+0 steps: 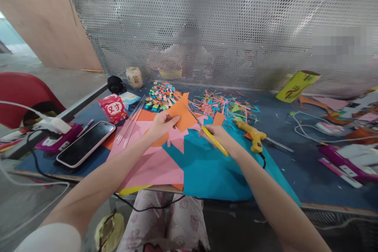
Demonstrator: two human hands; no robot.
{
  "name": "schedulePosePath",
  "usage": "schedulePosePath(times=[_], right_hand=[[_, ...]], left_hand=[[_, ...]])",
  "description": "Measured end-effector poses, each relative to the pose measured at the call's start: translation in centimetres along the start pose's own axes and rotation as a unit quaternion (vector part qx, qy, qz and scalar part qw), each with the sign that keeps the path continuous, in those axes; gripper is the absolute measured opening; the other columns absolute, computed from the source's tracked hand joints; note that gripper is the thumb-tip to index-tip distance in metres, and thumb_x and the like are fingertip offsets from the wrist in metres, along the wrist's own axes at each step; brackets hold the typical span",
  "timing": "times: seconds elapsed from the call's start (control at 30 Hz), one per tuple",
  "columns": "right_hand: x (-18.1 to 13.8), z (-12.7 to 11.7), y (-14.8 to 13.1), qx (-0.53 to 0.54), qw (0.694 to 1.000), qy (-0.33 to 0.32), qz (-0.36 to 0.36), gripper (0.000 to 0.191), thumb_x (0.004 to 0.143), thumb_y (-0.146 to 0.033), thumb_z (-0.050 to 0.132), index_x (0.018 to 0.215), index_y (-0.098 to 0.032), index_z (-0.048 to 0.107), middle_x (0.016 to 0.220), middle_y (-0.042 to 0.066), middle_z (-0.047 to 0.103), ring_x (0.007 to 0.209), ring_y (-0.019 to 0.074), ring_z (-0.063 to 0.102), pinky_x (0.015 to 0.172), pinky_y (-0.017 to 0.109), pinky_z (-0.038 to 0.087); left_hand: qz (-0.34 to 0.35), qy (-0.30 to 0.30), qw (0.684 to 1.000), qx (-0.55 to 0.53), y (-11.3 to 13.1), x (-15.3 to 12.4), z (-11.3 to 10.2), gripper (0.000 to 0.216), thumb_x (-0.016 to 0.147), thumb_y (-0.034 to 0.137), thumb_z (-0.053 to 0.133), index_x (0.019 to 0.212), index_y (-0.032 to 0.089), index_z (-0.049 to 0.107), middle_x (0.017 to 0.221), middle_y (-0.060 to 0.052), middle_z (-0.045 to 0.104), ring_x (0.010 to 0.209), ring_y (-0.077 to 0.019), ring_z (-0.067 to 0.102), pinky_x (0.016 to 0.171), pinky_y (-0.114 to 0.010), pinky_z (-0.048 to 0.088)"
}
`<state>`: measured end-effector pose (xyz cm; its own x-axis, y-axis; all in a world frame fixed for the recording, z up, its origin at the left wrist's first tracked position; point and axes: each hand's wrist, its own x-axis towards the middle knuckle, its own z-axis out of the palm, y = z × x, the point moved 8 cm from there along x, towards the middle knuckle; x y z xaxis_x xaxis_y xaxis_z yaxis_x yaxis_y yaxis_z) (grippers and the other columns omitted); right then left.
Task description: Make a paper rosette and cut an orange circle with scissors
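Our left hand's (162, 123) fingers pinched orange paper (186, 115) by its left edge; our right hand (220, 132) gripped yellow scissors (215, 141), tabletop (308, 175) stretching rightward of those fingers.

Orange paper (183, 115), yellow-handled scissors (215, 141), pink sheet (150, 167), blue sheet (218, 177), yellow glue gun (255, 138), pink-patterned trousers (189, 220)

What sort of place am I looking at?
Likely a papercraft workspace, perhaps in a small workshop: yellow-handled scissors, a glue gun and a heap of cut paper strips show together at one blue table.
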<state>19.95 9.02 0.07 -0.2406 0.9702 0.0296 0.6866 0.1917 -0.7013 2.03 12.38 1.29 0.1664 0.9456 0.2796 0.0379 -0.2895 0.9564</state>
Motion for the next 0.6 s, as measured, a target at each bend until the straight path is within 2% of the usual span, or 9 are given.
schedulePosePath(times=[0.17, 0.43, 0.6], right_hand=[[-0.2, 0.1, -0.2, 0.006, 1.000, -0.003, -0.006, 0.049, 0.072, -0.065, 0.043, 0.068, -0.018, 0.055, 0.051, -0.003, 0.044, 0.045, 0.0107, 0.041, 0.044, 0.024, 0.030], [-0.4, 0.1, -0.4, 0.019, 1.000, 0.001, 0.001, 0.050, 0.074, -0.066, 0.043, 0.064, -0.019, 0.054, 0.046, -0.004, 0.039, 0.043, 0.0106, 0.040, 0.044, 0.025, 0.029], [0.2, 0.3, -0.2, 0.024, 1.000, 0.009, -0.011, 0.048, 0.070, -0.066, 0.047, 0.066, -0.019, 0.054, 0.051, -0.003, 0.044, 0.049, 0.0121, 0.044, 0.047, 0.025, 0.032]], left_hand=[[-0.010, -0.033, 0.999, 0.002, 0.4, -0.5, 0.8, 0.028, 0.063, 0.040, 0.070, 0.064, 0.016, 0.055, 0.049, 0.002, 0.057, 0.044, -0.0100, 0.053, 0.046, -0.022, 0.043], [-0.009, -0.045, 0.999, 0.007, 0.4, -0.4, 0.7, 0.032, 0.065, 0.044, 0.069, 0.059, 0.016, 0.053, 0.048, 0.001, 0.056, 0.045, -0.0096, 0.052, 0.046, -0.021, 0.041], [-0.018, -0.066, 0.998, 0.009, 0.2, -0.7, 1.3, 0.034, 0.064, 0.045, 0.071, 0.058, 0.015, 0.055, 0.048, 0.000, 0.057, 0.045, -0.0095, 0.052, 0.047, -0.021, 0.041]])
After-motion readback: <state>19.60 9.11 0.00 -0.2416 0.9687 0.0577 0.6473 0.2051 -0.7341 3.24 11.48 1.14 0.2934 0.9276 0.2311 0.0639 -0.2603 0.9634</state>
